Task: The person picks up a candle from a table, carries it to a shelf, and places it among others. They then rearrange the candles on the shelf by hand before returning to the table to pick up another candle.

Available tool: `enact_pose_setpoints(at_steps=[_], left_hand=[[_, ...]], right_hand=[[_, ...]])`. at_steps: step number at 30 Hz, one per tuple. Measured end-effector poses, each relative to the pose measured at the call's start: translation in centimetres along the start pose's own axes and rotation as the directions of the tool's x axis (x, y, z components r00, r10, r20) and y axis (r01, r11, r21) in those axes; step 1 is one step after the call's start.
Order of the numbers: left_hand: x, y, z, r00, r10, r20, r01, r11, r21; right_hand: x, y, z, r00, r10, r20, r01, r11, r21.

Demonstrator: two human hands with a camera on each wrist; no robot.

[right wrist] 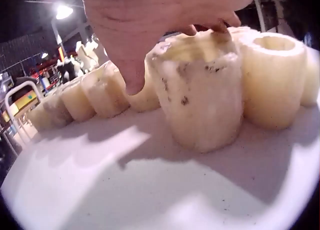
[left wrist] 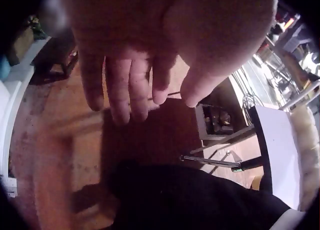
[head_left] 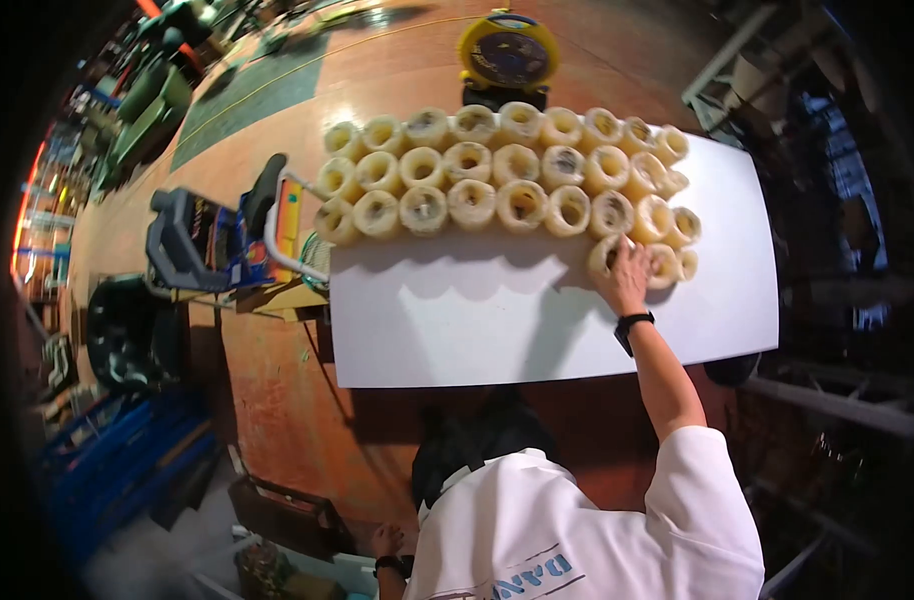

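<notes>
My right hand is over a hollow, pale yellow cylinder at the front of the group. In the right wrist view this cylinder stands upright on the white tabletop, dark specks on its wall. The thumb points straight down beside it, with a gap at the tip, while the other fingers reach across the top to the far rim. Low beside the body, my left hand hangs holding nothing; in the left wrist view its fingers are extended loosely above the floor.
Rows of similar hollow cylinders cover the back of the white table. Two more cylinders stand right of my right hand. A yellow reel is behind the table, and a cart frame stands at its left edge.
</notes>
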State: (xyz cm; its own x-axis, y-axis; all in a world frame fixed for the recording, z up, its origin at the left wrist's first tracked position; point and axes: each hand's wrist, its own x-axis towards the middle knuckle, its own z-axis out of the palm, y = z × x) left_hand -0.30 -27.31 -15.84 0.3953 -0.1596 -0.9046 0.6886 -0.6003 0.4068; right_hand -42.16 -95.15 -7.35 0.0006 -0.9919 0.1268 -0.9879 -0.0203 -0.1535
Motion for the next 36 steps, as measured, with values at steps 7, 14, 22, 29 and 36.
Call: enact_pose_setpoints(at_steps=[7,14,22,29,36], left_hand=[[-3.1,-10.4,1.9,0.983,-0.16,-0.088,0.158,0.987,-0.032],[-4.8,-15.4,1.7,0.959,-0.179,-0.22,0.158,0.981,-0.108],[-3.2,-18.7,-4.6,0.95,0.014,-0.311,-0.065,0.986,-0.156],[0.7,-21.8,-9.9,0.897,0.024,-0.442,-0.174,0.937,-0.303],[0.9,-20.6,-13.1,0.79,0.031,-0.612,-0.271,0.913,-0.303]], right_hand=[[-2.9,-2.4,-0.6,0.986,-0.167,0.014,0.158,0.955,0.25],[-9.8,-6.7,0.8,0.99,-0.118,0.08,0.088,0.947,0.309],[-20.1,-13.9,-0.7,0.973,-0.229,0.006,0.174,0.753,0.634],[-27.0,-23.2,-1.9,0.922,-0.379,0.082,0.135,0.511,0.849],[-31.9,-37.0,-5.1,0.746,-0.649,0.147,0.177,0.407,0.896]])
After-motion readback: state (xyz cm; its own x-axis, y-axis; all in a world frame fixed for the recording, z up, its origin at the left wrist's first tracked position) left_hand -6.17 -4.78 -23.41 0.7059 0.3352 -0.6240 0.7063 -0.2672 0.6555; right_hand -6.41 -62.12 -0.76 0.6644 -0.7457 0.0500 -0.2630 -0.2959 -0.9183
